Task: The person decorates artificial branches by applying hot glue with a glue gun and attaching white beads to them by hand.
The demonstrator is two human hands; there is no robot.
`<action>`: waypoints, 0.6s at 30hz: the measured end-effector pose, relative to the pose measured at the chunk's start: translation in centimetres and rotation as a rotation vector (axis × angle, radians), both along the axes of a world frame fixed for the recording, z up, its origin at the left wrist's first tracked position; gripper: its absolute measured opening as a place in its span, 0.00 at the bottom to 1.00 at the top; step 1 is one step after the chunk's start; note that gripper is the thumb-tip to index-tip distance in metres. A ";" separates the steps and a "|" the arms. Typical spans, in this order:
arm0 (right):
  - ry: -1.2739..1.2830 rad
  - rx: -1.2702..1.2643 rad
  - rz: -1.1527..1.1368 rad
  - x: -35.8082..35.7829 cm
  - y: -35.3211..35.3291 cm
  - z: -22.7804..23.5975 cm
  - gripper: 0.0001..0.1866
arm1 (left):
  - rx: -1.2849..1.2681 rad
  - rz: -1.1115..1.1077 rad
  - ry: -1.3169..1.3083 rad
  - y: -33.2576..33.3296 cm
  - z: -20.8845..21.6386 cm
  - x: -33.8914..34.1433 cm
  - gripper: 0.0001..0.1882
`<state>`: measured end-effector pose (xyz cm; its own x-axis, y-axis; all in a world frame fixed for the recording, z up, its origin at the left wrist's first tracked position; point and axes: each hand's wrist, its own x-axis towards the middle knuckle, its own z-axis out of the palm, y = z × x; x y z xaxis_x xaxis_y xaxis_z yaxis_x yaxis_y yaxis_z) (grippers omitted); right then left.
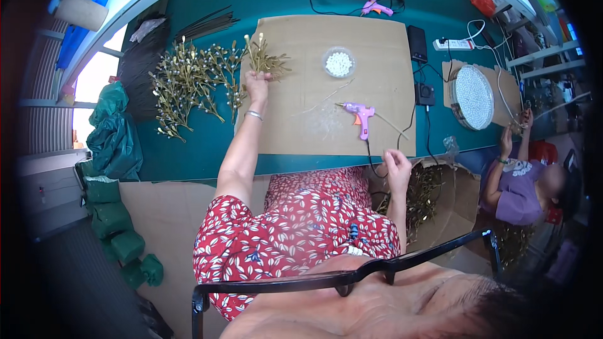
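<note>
My left hand [256,86] is stretched forward at the left edge of a cardboard sheet [377,44], its fingers closed round the stem end of an artificial leafy sprig [267,58] with pale tips. Beside it on the left lie several similar sprigs [195,78] with small dark berries. My right hand [397,168] hangs over the front table edge, its fingers curled together; whatever they may hold is too small to see. A pink-purple glue gun [359,113] lies on the cardboard just ahead of it. Farther back sits a clear round dish of white beads [338,63].
A large round tray of white beads [472,97] and a power strip [453,44] stand at the right. More glue guns [377,6] with cords lie at the back. Dark wire stems [210,25] lie at far left. A co-worker [518,188] sits at the right.
</note>
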<state>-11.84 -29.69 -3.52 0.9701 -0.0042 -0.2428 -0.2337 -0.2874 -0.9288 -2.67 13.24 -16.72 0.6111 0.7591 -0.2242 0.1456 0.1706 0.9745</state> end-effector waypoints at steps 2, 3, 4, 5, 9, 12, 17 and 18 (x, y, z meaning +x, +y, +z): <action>0.001 0.095 0.083 1.4 3.0 -0.3 0.08 | -0.128 -0.076 -0.025 0.4 2.3 -1.9 0.08; -0.015 0.123 0.158 2.1 5.2 -0.6 0.11 | -0.150 -0.083 -0.092 0.0 3.6 -3.3 0.07; -0.033 0.218 0.198 2.8 7.8 -0.2 0.15 | -0.175 -0.088 -0.161 -0.8 4.7 -4.6 0.08; -0.049 0.319 0.252 3.7 10.8 0.1 0.20 | -0.171 -0.059 -0.161 -1.2 5.5 -5.8 0.08; 0.302 0.650 0.409 6.4 18.7 -1.1 0.27 | -0.019 -0.266 -0.213 -4.7 8.7 -9.5 0.10; 0.521 0.835 0.477 6.6 21.9 -3.3 0.28 | -0.062 -0.289 -0.246 -5.7 7.8 -11.9 0.10; 0.728 0.876 0.504 6.0 25.5 -3.8 0.25 | 0.501 -0.269 0.110 -1.5 9.6 -16.2 0.13; 0.760 0.892 0.459 4.6 28.1 -2.8 0.23 | 0.504 -0.277 0.116 0.4 10.0 -17.7 0.13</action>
<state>-7.21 -1.58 -6.29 0.4528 0.7485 -0.4844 -0.8388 0.1734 -0.5161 -20.39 13.66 -6.70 0.7950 0.6049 0.0456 0.2291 -0.3690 0.9007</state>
